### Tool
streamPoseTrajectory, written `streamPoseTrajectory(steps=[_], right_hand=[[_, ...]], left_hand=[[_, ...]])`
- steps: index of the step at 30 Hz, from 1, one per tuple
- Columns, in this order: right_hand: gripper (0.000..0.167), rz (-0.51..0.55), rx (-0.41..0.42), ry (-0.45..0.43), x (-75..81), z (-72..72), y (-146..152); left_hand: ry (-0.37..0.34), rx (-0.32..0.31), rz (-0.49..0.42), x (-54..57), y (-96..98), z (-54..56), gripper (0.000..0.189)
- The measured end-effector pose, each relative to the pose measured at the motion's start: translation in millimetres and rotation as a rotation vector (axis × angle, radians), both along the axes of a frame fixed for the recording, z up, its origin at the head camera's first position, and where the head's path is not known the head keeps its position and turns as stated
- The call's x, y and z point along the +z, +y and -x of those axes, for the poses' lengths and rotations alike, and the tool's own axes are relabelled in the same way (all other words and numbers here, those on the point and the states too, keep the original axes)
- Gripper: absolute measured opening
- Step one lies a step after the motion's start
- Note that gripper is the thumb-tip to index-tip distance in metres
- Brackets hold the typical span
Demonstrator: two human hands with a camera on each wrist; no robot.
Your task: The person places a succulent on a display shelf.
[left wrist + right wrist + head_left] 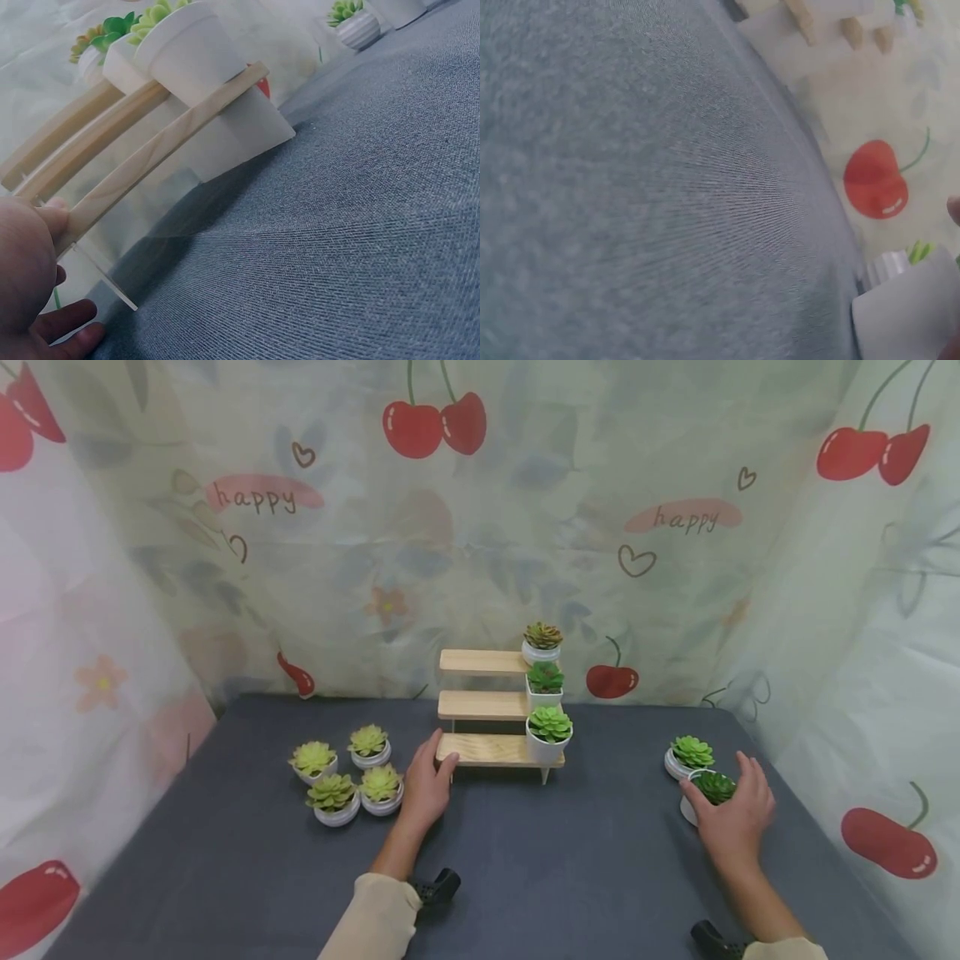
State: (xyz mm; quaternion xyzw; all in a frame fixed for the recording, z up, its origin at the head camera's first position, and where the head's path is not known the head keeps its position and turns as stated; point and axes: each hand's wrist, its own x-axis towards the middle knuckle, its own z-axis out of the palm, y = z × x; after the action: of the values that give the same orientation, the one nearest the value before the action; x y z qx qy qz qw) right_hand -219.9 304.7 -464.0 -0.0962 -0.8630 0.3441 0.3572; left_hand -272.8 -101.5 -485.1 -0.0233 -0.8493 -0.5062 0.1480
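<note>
left grip point(426, 785) holds the shelf point(483, 749) — right grip point(735, 822) has a potted plant point(712, 788) between thumb and fingers

Plants point(550, 724) block the stand's point(487, 705) right end; its middle is free.

plants point(550, 724): 9 | pots point(547, 750): 9 | stand point(483, 748): 1 | tiers point(483, 703): 3 | worktop point(562, 860): 1 | black wrist devices point(444, 887): 2 | sleeves point(371, 917): 2 | "happy" prints point(262, 495): 2 | heart prints point(637, 562): 4

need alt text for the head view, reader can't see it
A person's left hand holds the left end of a tiered wooden stand with three potted succulents; the right hand spans another potted succulent. Four more sit at left, one at right.
</note>
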Motion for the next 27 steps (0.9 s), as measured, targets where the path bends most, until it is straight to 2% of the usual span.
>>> streamPoseTrajectory(steps=[3, 6, 16, 22, 27], right_hand=[[0.087, 0.086, 0.003, -0.117, -3.1, -1.1, 1.0], [0.088, 0.157, 0.001, -0.175, -7.6, -1.1, 1.9], [0.088, 0.232, -0.007, -0.153, -13.3, 1.2, 2.7], [0.092, 0.279, -0.022, -0.206, -13.6, 0.3, 2.4], [0.095, 0.336, -0.004, -0.299, -14.9, -1.3, 3.0]], left_hand=[[-0.021, -0.005, -0.016, 0.5, -0.2, -0.1, 0.054], [-0.039, -0.010, -0.017, 0.1, -0.3, 0.2, 0.055], [-0.049, -0.012, -0.011, 0.4, 0.3, 1.2, 0.054], [-0.045, -0.016, -0.016, 2.0, 0.5, -0.1, 0.055], [-0.044, -0.014, -0.020, 2.0, -0.1, -0.3, 0.055]])
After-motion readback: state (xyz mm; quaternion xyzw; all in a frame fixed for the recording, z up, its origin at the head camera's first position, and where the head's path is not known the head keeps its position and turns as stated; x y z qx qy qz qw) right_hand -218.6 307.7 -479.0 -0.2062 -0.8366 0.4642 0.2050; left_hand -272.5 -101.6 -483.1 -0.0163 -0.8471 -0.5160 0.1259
